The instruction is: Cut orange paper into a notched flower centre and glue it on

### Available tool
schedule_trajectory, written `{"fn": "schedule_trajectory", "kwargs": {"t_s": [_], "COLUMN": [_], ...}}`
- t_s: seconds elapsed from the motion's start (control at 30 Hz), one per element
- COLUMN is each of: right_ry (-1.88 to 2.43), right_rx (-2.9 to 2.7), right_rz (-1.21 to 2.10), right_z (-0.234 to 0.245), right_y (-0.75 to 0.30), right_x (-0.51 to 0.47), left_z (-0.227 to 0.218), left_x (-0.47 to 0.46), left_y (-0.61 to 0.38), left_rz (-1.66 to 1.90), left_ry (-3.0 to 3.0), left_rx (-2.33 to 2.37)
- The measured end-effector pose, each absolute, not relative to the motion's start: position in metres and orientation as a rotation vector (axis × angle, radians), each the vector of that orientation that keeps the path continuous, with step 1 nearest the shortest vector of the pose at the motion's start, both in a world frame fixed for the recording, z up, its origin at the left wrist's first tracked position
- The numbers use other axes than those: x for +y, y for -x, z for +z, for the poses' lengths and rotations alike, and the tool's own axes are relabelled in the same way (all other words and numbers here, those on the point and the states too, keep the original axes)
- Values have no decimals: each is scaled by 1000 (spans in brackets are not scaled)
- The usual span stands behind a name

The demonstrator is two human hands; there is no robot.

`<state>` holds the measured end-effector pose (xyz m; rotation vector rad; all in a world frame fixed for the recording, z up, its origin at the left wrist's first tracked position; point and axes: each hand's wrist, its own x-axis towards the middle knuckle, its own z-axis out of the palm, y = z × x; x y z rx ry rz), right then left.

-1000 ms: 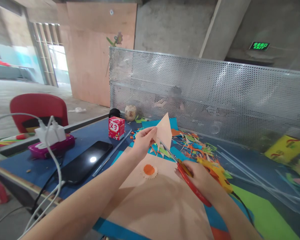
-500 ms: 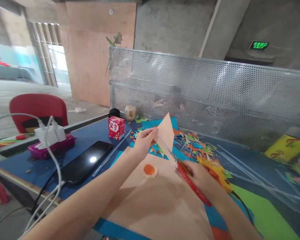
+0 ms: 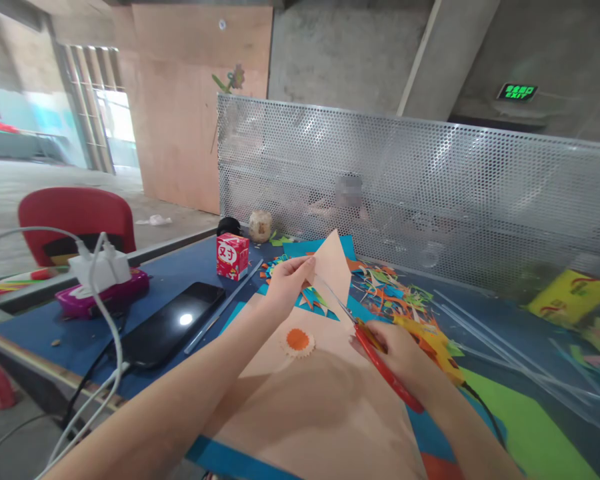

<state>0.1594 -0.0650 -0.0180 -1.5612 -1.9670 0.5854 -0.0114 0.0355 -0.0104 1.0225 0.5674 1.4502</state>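
Note:
My left hand [image 3: 286, 283] pinches the raised corner of a large peach paper sheet [image 3: 325, 407] and lifts it off the table. My right hand [image 3: 403, 353] grips red-handled scissors [image 3: 380, 363], their blades [image 3: 337, 303] set into the paper just below the lifted corner. An orange scalloped disc [image 3: 299, 341] is stuck on the sheet between my hands. Blue paper [image 3: 240, 460] lies under the peach sheet.
Coloured paper scraps [image 3: 390, 287] litter the blue table behind my hands. A black phone [image 3: 173, 323], a red carton [image 3: 233, 255], a purple box with white chargers [image 3: 103, 283] and cables sit left. Clear sticks [image 3: 485, 333] and green paper [image 3: 535, 427] lie right. A perforated metal screen [image 3: 430, 193] stands behind.
The lifted paper corner has shifted slightly down and right, and the scissors have crept a little forward along the cut. My hands otherwise stay in place.

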Motion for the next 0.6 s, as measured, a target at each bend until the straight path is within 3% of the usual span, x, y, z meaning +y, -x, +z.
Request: {"fn": "schedule_trajectory", "kwargs": {"t_s": [0.6], "right_ry": [1570], "right_rx": [-1983], "right_rz": [550], "right_z": [-17], "right_y": [-158], "right_x": [-64], "left_z": [-10], "left_x": [35], "left_y": [12], "left_rz": [1438], "left_ry": [-1142], "left_rx": [607]}}
